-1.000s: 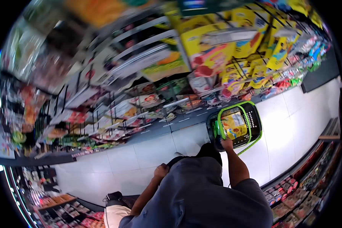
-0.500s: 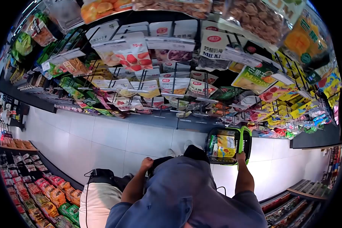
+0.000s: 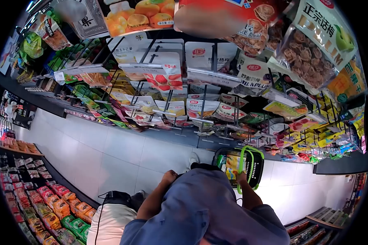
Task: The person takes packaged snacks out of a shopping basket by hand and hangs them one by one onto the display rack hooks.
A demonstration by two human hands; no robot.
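Note:
My right hand (image 3: pixel 241 178) is closed around the green handle (image 3: pixel 241 160) of a black shopping basket (image 3: pixel 255 169), low at my right side above the floor. Inside the basket lie several packets, among them a yellow packet (image 3: pixel 232 164); the handle partly covers them. My left hand (image 3: pixel 169 177) hangs beside my left thigh, fingers curled in, with nothing visible in it. In front of me hang rows of snack bags, including a strawberry bag (image 3: pixel 167 75) and a dried plum bag (image 3: pixel 304 57). Neither hand touches them.
A shelf rack with hanging hooks (image 3: pixel 223 77) spans the front. At my left stands another person in pale clothing (image 3: pixel 110 222) with a black bag (image 3: pixel 115 197). Displays of packets (image 3: pixel 53 204) line the left behind me. Pale tiles (image 3: pixel 114 151) cover the floor between.
My view has shifted, bringing the upper bags closer. The basket is nearer my body, and its handle now crosses over its middle instead of its right side. My right hand still grips it.

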